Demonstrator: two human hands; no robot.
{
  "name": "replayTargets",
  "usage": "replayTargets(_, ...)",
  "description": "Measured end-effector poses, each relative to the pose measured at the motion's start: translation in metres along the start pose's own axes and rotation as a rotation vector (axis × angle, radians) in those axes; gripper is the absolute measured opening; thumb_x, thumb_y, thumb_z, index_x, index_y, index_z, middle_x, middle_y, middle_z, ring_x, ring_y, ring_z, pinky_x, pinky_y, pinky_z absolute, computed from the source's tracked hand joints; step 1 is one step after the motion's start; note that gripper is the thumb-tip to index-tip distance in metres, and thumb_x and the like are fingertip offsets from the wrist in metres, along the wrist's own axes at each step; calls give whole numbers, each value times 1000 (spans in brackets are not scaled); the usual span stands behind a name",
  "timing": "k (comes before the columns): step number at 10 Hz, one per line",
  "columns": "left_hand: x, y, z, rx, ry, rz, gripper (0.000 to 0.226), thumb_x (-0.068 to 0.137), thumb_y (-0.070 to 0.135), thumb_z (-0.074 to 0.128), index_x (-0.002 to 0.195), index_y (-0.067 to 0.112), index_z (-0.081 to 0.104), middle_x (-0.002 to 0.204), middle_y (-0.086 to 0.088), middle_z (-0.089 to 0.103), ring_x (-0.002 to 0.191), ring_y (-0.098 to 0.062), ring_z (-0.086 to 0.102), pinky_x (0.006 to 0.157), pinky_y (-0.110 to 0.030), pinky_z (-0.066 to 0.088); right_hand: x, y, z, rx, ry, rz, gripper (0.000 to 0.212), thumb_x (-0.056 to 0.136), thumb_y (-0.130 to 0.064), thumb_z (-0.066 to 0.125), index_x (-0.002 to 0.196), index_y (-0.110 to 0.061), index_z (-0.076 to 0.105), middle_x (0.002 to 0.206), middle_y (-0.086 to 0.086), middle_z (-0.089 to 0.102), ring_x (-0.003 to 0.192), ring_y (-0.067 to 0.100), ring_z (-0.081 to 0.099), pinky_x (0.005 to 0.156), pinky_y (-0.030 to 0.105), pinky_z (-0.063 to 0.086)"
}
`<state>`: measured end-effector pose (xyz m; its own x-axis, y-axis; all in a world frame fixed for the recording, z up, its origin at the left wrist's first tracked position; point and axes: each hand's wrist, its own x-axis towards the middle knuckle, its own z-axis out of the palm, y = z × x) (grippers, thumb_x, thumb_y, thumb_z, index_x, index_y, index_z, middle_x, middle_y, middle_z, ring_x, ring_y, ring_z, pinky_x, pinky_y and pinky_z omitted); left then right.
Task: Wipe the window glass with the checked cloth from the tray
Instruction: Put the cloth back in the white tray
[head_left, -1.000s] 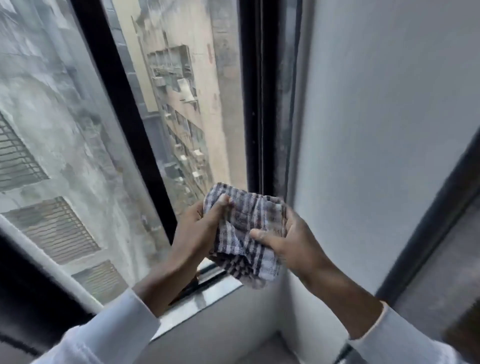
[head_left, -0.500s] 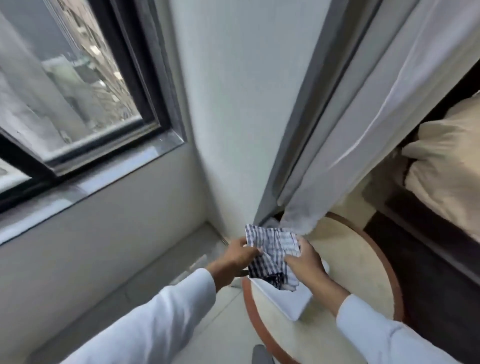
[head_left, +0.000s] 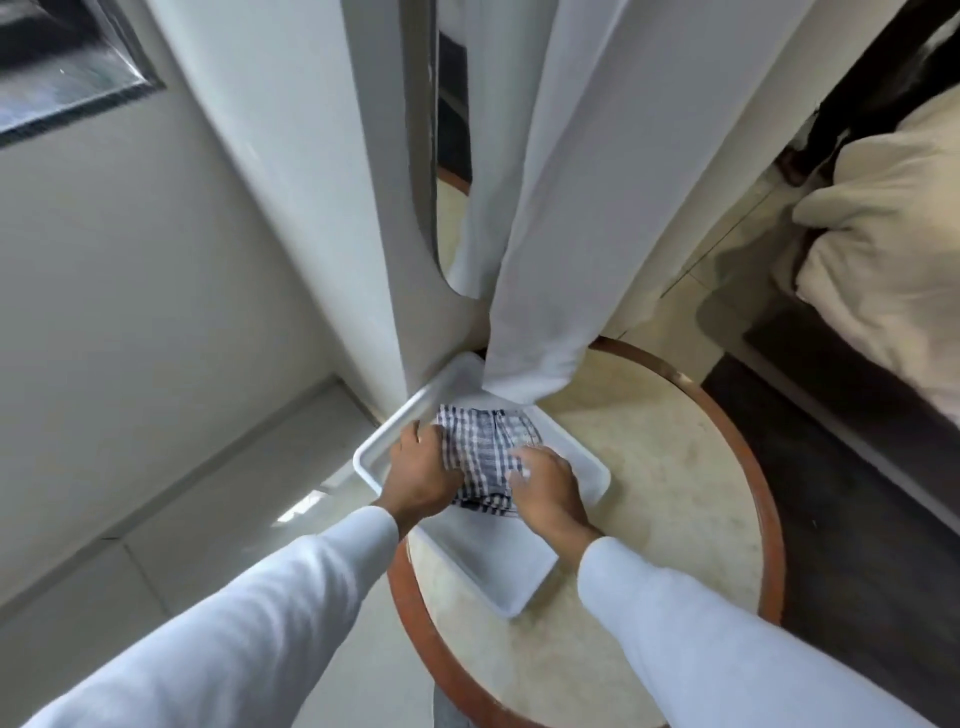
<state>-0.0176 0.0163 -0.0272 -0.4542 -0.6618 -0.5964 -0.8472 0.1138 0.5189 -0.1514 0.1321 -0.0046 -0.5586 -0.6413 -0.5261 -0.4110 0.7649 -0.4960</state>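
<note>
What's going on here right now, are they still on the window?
No wiping at this moment. The person is bent over a round table, both hands on the checked cloth, which lies in a white tray on the tabletop. The left hand has its grip on the cloth's left edge and the right hand presses on its right side. The end of a white curtain hangs into the far end of the tray. Only a corner of the window shows, upper left, well away from the hands.

One checked cloth (head_left: 483, 452), one tray (head_left: 488, 566) — two hands, left (head_left: 418, 470), right (head_left: 545, 491) — one round table (head_left: 649, 467)
</note>
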Motion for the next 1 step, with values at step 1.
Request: replayTargets(1, -24, 16, -40, -141, -204, -71, 31, 106, 45, 61, 116, 19, 72, 121, -8, 72, 118, -32, 68, 90, -35, 52, -12, -44, -11, 7, 62, -39, 25, 105, -14, 57, 115, -19, 80, 130, 6, 77, 124, 30, 69, 101, 39, 60)
